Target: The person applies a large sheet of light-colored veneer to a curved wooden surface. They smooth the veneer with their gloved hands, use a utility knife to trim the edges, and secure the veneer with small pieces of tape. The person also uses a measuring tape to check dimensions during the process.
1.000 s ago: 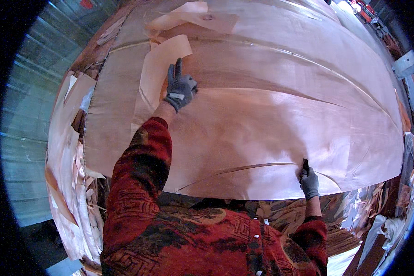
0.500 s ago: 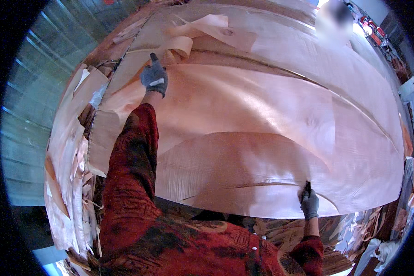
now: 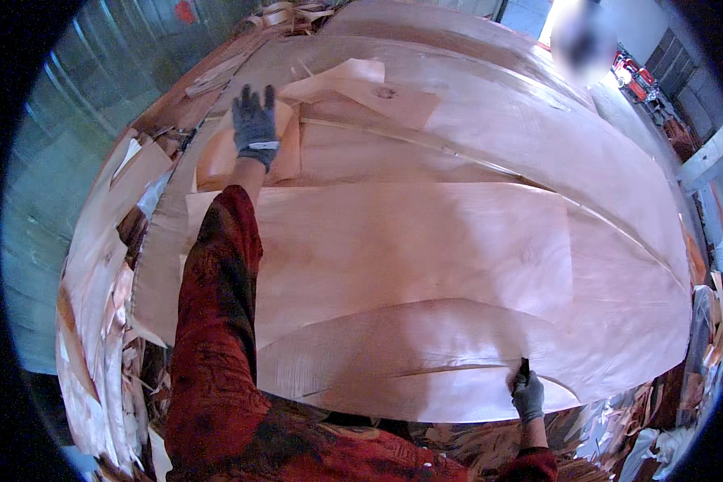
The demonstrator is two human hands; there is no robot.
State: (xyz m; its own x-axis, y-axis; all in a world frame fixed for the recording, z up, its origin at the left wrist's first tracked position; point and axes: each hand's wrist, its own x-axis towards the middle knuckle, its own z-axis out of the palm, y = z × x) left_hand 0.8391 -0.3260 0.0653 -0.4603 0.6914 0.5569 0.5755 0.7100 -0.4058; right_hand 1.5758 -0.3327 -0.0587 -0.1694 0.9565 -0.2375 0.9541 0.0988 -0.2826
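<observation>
Got pale veneer sheet (image 3: pixel 402 249) lying flat between left grip (image 3: pixel 254 120), empty and spread palm-down over small orange-toned patch (image 3: pixel 287 154), and right grip (image 3: pixel 528 397), clenched round dark tool (image 3: pixel 524 367), type unclear. Looks part-way: laid out smooth, but with long split (image 3: pixel 426 371) left of right grip uncovered and torn, slightly curled offcut (image 3: pixel 353 75) loose beyond left grip. Can see thin, satiny, faintly grained surfaces, plus ragged scraps (image 3: pixel 96 277) heaped near-left of left grip.

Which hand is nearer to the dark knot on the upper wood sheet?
Left. The left hand is left of the dark knot, slightly lower; the right hand is much farther, down and right in the picture.
</observation>
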